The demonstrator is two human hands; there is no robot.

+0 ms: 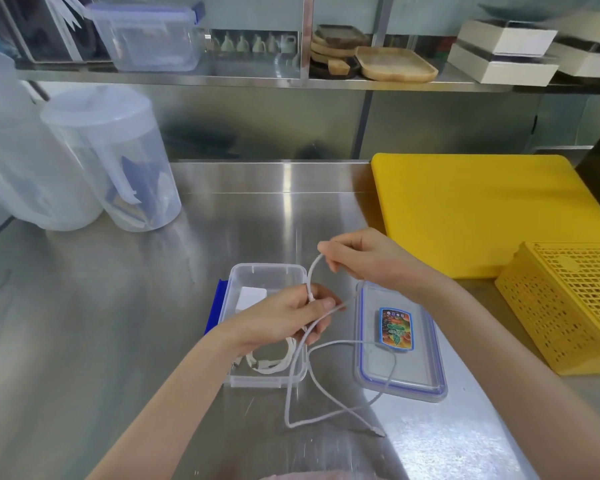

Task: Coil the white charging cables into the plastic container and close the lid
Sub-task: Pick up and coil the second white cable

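A clear plastic container [269, 271] stands open on the steel table, with a white charger block [252, 296] and a coiled white cable [274, 363] inside. Above it my left hand [284, 317] pinches a second white cable [312, 382] near one end. My right hand [364, 254] pinches the same cable a little higher, so a short arc runs between both hands. The rest of this cable hangs down and loops over the table and the lid [400, 341], its plug lying near the front. The clear blue-rimmed lid with a colourful sticker lies flat right of the container.
A yellow cutting board [482, 213] and a yellow perforated basket [568, 306] lie to the right. Two translucent jugs [118, 161] stand at the back left. A steel shelf [257, 77] behind carries a lidded container, wooden trays and boxes.
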